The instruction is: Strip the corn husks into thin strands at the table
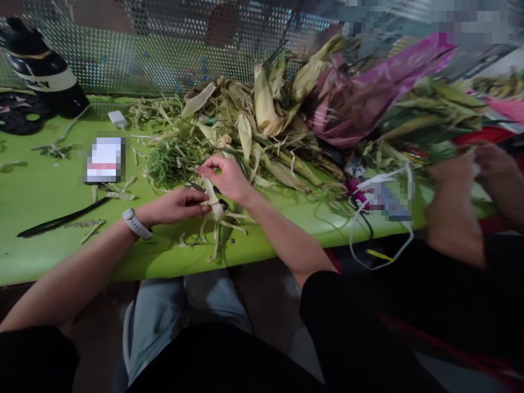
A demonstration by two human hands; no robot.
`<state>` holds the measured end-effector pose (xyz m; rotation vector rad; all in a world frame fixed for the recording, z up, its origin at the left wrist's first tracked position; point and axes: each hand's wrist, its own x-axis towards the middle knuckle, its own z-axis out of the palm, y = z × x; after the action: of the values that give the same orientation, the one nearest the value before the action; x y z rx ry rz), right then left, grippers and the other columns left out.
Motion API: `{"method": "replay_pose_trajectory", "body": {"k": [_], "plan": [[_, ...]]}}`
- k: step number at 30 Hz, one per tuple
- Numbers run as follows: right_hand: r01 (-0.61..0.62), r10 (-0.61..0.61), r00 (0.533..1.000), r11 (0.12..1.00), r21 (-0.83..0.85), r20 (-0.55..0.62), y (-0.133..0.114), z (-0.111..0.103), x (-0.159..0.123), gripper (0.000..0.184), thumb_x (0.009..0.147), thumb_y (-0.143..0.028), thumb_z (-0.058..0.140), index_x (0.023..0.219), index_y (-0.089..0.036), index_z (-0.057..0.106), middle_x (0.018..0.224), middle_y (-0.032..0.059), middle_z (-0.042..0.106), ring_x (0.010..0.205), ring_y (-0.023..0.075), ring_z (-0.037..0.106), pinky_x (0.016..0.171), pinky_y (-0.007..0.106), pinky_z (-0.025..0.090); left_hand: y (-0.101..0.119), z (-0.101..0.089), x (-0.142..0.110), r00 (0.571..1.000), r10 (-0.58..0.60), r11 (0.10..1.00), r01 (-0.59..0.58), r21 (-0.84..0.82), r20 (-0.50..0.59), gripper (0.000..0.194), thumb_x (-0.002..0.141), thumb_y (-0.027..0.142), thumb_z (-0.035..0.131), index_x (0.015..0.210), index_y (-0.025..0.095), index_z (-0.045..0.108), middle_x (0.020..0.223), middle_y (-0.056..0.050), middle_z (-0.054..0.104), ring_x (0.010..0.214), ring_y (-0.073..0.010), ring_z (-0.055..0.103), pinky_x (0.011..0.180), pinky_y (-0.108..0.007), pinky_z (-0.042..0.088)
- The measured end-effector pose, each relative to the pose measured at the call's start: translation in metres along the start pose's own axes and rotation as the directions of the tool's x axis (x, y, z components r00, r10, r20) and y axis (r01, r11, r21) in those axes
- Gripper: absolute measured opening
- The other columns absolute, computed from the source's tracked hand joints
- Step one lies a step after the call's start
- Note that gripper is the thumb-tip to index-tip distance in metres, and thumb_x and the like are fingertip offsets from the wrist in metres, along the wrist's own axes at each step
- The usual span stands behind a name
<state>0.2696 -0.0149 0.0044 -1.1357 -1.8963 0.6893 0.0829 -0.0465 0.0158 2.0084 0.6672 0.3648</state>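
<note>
My left hand, with a white watch on the wrist, grips a dark-handled tool against a small pale ear of corn. My right hand pinches the upper end of that ear, its husk strips trailing down onto the green table. Both hands sit at the table's near edge, just in front of a big heap of corn husks.
A tangle of green silk strands lies left of my hands. A purple plastic bag lies on the heap. Another person's hands work at the right. A black strap, a blurred box and a perforated metal screen are also here.
</note>
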Motion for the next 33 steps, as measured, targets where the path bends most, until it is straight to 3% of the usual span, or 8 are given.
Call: {"method": "replay_pose_trajectory", "body": {"k": [4,7,14,17,20,24,27,33], "plan": [[0.055,-0.08,0.97,0.992,-0.112,-0.232,0.014,-0.003,0.007,0.047,0.091,-0.064,0.043,0.079,-0.02,0.056,0.084,0.0038,0.054,0.086,0.0169,0.053,0.085,0.034,0.043,0.004,0.005,0.001,0.992,0.005,0.999,0.001,-0.048,0.126,0.026,0.087,0.038,0.059,0.081,0.014,0.067,0.068,0.0,0.056,0.062,-0.0111,0.048,0.06,-0.023,0.038],[0.041,-0.067,0.963,0.994,-0.102,-0.26,0.021,-0.009,0.012,0.048,0.091,-0.064,0.04,0.083,-0.02,0.056,0.082,0.0023,0.053,0.084,0.016,0.052,0.084,0.033,0.044,0.006,0.005,0.0,0.992,-0.027,0.984,0.048,-0.173,0.123,0.024,0.086,0.038,0.061,0.086,0.014,0.068,0.072,-0.001,0.059,0.066,-0.0118,0.051,0.063,-0.023,0.041],[-0.009,0.006,0.998,0.998,-0.056,-0.066,-0.009,-0.04,0.003,0.051,0.092,-0.063,0.04,0.078,-0.019,0.061,0.075,0.0004,0.057,0.072,0.0139,0.053,0.076,0.031,0.042,-0.009,0.002,0.0,0.952,-0.199,0.809,0.026,-0.588,-0.231,0.022,0.081,0.035,0.069,0.092,0.017,0.063,0.078,0.0,0.061,0.064,-0.0077,0.052,0.062,-0.02,0.042],[0.117,-0.101,0.986,0.986,-0.116,0.136,-0.01,-0.041,0.002,0.045,0.088,-0.061,0.053,0.08,-0.018,0.065,0.08,0.0021,0.062,0.078,0.0164,0.055,0.08,0.032,0.041,-0.016,0.0,0.003,0.923,-0.259,0.694,-0.027,-0.719,-0.285,0.023,0.076,0.03,0.072,0.093,0.017,0.062,0.079,0.0,0.062,0.065,-0.009,0.056,0.06,-0.02,0.042],[0.24,-0.215,0.965,0.953,-0.183,0.15,-0.005,-0.032,0.004,0.04,0.089,-0.055,0.055,0.079,-0.018,0.066,0.082,0.0042,0.063,0.082,0.0185,0.055,0.083,0.035,0.04,-0.018,-0.002,0.004,0.904,-0.316,0.624,-0.032,-0.781,-0.289,0.023,0.074,0.032,0.071,0.089,0.016,0.064,0.075,0.0,0.059,0.063,-0.0096,0.056,0.056,-0.02,0.042],[0.276,-0.249,0.96,0.919,-0.282,0.128,-0.001,-0.021,0.005,0.036,0.092,-0.051,0.051,0.081,-0.02,0.065,0.084,0.0055,0.062,0.086,0.0203,0.055,0.088,0.037,0.039,-0.017,0.0,0.003,0.859,-0.343,0.756,0.011,-0.655,-0.38,0.032,0.079,0.044,0.07,0.09,0.014,0.07,0.064,0.002,0.053,0.052,-0.0064,0.044,0.049,-0.02,0.034],[0.251,-0.243,0.968,0.898,-0.362,0.067,0.004,-0.017,0.006,0.034,0.093,-0.05,0.05,0.08,-0.021,0.063,0.084,0.0055,0.062,0.09,0.0216,0.053,0.094,0.04,0.037,-0.016,0.001,0.003,0.877,-0.289,0.843,0.043,-0.536,-0.383,0.035,0.079,0.047,0.071,0.081,0.012,0.069,0.056,0.003,0.048,0.049,-0.0057,0.04,0.046,-0.021,0.027],[0.206,-0.27,0.96,0.866,-0.455,-0.08,0.01,-0.018,0.007,0.034,0.095,-0.05,0.045,0.085,-0.023,0.063,0.093,0.0066,0.061,0.101,0.0238,0.053,0.101,0.043,0.033,-0.022,0.001,0.004,0.88,-0.286,0.819,0.018,-0.573,-0.38,0.036,0.078,0.049,0.072,0.083,0.013,0.069,0.058,0.001,0.054,0.051,-0.0062,0.044,0.049,-0.02,0.031]]}}
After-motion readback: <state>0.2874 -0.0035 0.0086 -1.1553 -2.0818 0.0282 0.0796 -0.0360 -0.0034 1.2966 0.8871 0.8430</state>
